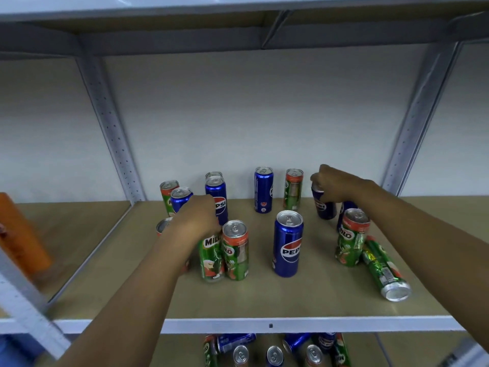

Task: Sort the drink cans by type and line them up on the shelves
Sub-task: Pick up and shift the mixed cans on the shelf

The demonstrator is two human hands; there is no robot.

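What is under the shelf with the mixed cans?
Under the shelf a lower level holds more blue and green cans, some upright, some lying. The shelf edge covers everything farther back.

Blue Pepsi cans [287,243] and green Milo cans [235,250] stand mixed on the shelf [264,300].

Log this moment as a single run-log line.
left hand: grips Milo can | right hand: grips Pepsi can | cans unsorted | one Milo toppled
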